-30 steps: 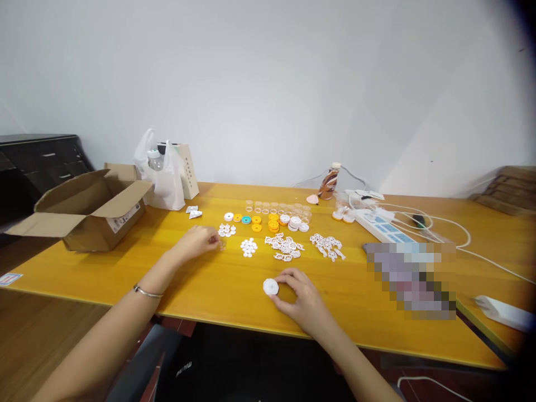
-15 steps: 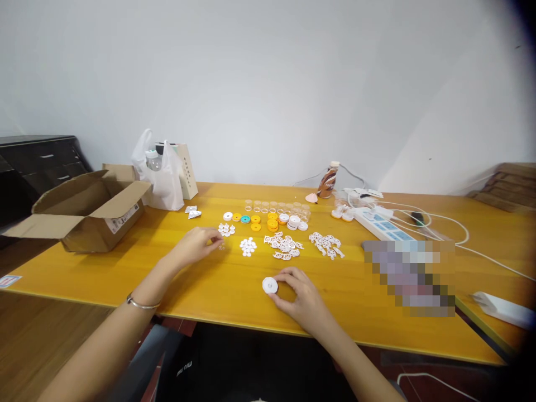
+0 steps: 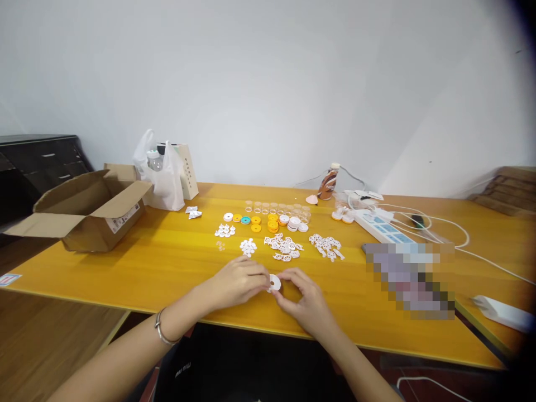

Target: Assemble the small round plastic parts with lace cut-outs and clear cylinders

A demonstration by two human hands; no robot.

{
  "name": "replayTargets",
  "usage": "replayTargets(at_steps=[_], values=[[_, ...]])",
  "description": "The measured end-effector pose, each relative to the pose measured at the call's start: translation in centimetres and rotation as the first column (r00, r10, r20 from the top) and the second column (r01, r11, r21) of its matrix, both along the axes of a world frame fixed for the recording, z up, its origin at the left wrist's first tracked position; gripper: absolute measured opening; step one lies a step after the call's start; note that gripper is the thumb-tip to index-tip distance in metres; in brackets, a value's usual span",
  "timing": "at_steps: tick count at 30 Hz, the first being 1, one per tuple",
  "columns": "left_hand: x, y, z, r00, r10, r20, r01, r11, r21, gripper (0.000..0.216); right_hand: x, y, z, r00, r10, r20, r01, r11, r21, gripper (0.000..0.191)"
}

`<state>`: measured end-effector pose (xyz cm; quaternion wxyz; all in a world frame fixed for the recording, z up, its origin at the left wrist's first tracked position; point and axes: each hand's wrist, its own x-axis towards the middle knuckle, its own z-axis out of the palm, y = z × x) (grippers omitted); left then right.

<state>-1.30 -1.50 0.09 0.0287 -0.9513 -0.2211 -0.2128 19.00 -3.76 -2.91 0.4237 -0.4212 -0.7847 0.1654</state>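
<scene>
Near the table's front edge, my right hand [image 3: 305,295] grips a round white plastic disc [image 3: 274,282] by its rim, between thumb and fingers. The disc has a hole in its middle. My left hand [image 3: 245,282] has its fingers pinched together at the disc's left side; whatever they hold is hidden. Beyond the hands lie tiny clear rings [image 3: 220,245], a cluster of small white round pieces [image 3: 248,247] and white knobbed pieces [image 3: 225,230]. Farther right are white openwork parts [image 3: 283,247] and another pile of white parts [image 3: 325,245].
Clear cups [image 3: 273,208] stand in a row behind yellow round caps [image 3: 273,225] and white caps [image 3: 294,223]. An open cardboard box [image 3: 103,223] and a plastic bag [image 3: 165,187] are left. A bottle [image 3: 328,183], a power strip [image 3: 383,226] and cables are right.
My left hand has moved right and nearer, from the tiny clear rings to the white disc. My right hand still grips the disc, now turned slightly.
</scene>
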Motion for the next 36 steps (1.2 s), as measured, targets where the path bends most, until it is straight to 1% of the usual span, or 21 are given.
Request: replayTargets(at_steps=[2,4,5,7,8,9,10,13,14,16,20,23,27,32,34,36], values=[[-0.2,0.1,0.2,1.0,0.015,-0.004,-0.015,1.0,0.027,0.021,0.1,0.1,-0.1,1.0,-0.01,-0.01,0.01,1.0,-0.001,0.02],[-0.9,0.9,1.0,0.999,0.049,0.003,-0.049,0.998,0.038,0.02,0.1,0.3,-0.3,0.999,-0.035,-0.019,0.035,0.999,-0.002,0.029],[-1.6,1.7,1.7,0.996,0.088,0.018,-0.089,0.995,0.036,0.02,0.2,0.3,-0.4,0.999,-0.04,-0.01,0.04,0.999,-0.002,0.031],[-3.3,4.1,3.0,0.971,0.229,0.066,-0.231,0.973,0.017,0.019,0.1,0.4,-0.5,0.999,-0.031,0.035,0.031,1.0,0.004,0.027],[-4.3,5.6,3.5,0.933,0.35,0.08,-0.35,0.937,-0.016,0.017,0.1,0.4,-0.6,0.998,-0.02,0.064,0.019,1.0,0.009,0.023],[-5.4,7.2,4.0,0.883,0.462,0.088,-0.46,0.887,-0.041,0.015,0.1,0.4,-0.7,0.996,-0.01,0.089,0.009,1.0,0.013,0.02],[-6.3,8.8,4.3,0.852,0.514,0.098,-0.512,0.858,-0.043,0.015,0.0,0.4,-0.7,0.994,-0.005,0.108,0.004,1.0,0.015,0.018],[-8.0,12.8,4.3,0.812,0.576,0.092,-0.574,0.817,-0.049,0.017,0.0,0.5,-1.0,0.989,0.002,0.149,-0.003,1.0,0.008,0.014],[-8.1,13.7,4.0,0.813,0.577,0.079,-0.575,0.817,-0.054,0.017,0.0,0.5,-1.1,0.987,0.007,0.16,-0.008,1.0,0.006,0.013],[-7.7,14.8,3.3,0.834,0.55,0.039,-0.547,0.834,-0.068,0.017,0.0,0.6,-1.2,0.985,0.014,0.172,-0.015,1.0,0.003,0.013],[-5.6,15.0,2.1,0.898,0.436,-0.059,-0.44,0.893,-0.098,0.016,0.0,0.5,-1.1,0.989,0.004,0.149,-0.002,1.0,-0.016,0.01],[-4.4,14.6,1.7,0.912,0.393,-0.12,-0.405,0.909,-0.099,0.015,-0.1,0.3,-0.9,0.99,0.01,0.14,-0.007,1.0,-0.02,0.013],[-3.6,14.5,1.4,0.901,0.402,-0.162,-0.418,0.905,-0.078,0.015,-0.1,0.3,-0.8,0.987,0.021,0.157,-0.019,1.0,-0.015,0.013],[-2.8,14.6,1.3,0.885,0.436,-0.161,-0.45,0.891,-0.057,0.015,-0.1,0.5,-0.9,0.978,0.009,0.207,-0.004,1.0,-0.024,0.01],[-2.4,14.0,1.5,0.885,0.441,-0.145,-0.453,0.89,-0.055,0.015,-0.1,0.5,-0.9,0.978,0.003,0.208,0.003,1.0,-0.031,0.01],[-1.8,12.6,2.0,0.894,0.43,-0.125,-0.439,0.896,-0.059,0.015,-0.1,0.5,-0.9,0.982,0.005,0.189,0.002,0.999,-0.037,0.009]])
